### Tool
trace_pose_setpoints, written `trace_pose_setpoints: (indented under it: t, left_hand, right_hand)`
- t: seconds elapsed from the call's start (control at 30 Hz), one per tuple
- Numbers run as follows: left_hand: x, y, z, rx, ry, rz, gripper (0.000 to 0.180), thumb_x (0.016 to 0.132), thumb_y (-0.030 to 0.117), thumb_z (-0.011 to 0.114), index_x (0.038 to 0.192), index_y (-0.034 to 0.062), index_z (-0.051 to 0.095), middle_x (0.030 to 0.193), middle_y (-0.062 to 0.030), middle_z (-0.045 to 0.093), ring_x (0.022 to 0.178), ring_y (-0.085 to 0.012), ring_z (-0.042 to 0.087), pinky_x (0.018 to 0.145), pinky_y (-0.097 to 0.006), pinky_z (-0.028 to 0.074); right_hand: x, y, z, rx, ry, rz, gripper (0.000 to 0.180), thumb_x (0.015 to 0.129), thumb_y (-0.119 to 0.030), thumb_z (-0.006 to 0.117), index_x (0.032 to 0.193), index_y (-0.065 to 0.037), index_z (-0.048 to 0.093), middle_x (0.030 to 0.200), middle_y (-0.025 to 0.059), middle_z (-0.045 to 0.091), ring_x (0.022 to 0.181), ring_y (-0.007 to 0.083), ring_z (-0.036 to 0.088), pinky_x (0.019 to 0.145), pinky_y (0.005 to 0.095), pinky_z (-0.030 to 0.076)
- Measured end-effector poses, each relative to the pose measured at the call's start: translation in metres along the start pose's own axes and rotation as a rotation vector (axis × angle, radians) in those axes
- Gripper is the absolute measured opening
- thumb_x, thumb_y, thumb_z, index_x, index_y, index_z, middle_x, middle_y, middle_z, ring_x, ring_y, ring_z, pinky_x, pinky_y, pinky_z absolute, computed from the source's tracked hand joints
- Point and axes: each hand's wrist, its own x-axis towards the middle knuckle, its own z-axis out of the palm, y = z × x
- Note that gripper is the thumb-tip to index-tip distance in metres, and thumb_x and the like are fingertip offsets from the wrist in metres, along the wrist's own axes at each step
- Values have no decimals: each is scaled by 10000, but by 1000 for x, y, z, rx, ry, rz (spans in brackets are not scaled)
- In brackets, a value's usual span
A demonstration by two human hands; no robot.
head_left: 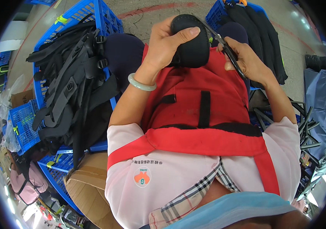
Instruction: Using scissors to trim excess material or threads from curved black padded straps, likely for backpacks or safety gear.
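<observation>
My left hand [162, 45], with a pale green bangle on its wrist, grips a rounded black padded piece [193, 51] above my lap. Its thumb lies across the front of the pad, and the other fingers are mostly hidden behind. On the right, my right hand [251, 63] is closed around the dark handles of a pair of scissors [228, 51]. The blades slant up and left to the pad's upper right edge. Whether they touch the pad, I cannot tell. Below both hands spreads my red apron [187, 107] with black strips on it.
Left of me, a blue plastic crate [103, 17] is heaped with black straps and buckles [69, 87]. Black padded pieces [260, 32] hang over another blue crate [214, 17] ahead on the right. A cardboard box [88, 189] stands lower left; dark rods [304, 128] lie at right.
</observation>
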Motion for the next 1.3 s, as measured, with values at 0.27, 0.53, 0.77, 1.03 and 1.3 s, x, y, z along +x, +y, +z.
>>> trace_pose_setpoints:
  t: [0.27, 0.53, 0.77, 1.03, 1.3]
  left_hand:
    - [-3, -6, 3, 87, -39, -33, 146, 839, 83, 711, 938, -16, 671, 827, -39, 677, 726, -86, 620, 659, -220, 507]
    - [-4, -18, 17, 119, -137, -148, 144, 822, 84, 724, 922, -14, 687, 801, -19, 675, 724, -68, 608, 662, -213, 499]
    - [-8, -27, 29, 108, -232, -228, 167, 822, 100, 727, 945, -10, 698, 803, 1, 656, 730, -57, 579, 675, -205, 481]
    - [-11, -38, 42, 221, -303, -243, 189, 819, 94, 727, 982, 1, 701, 826, -2, 666, 761, -61, 588, 703, -209, 477]
    - [-13, -47, 52, 246, -396, -197, 200, 810, 60, 724, 994, -15, 704, 873, -32, 685, 836, -79, 607, 788, -218, 479]
  right_hand:
    - [-11, 2, -7, -45, 5, -10, 650, 715, -550, 747, 1020, -29, 507, 648, -15, 325, 617, 94, 318, 543, 275, 278]
    - [-34, -15, -27, -183, -30, 121, 593, 735, -477, 751, 945, 5, 478, 680, 47, 288, 637, 141, 295, 559, 309, 290]
    - [-49, -22, -43, -206, -112, 223, 571, 744, -425, 762, 938, 25, 469, 692, 91, 285, 653, 207, 262, 568, 340, 310]
    - [-60, -27, -60, -367, -152, 200, 463, 747, -272, 780, 979, 16, 502, 605, 102, 359, 570, 209, 320, 536, 350, 320]
    - [-57, -55, -69, -463, -219, 486, 446, 647, -90, 796, 955, 7, 487, 615, 58, 283, 557, 167, 296, 501, 342, 269]
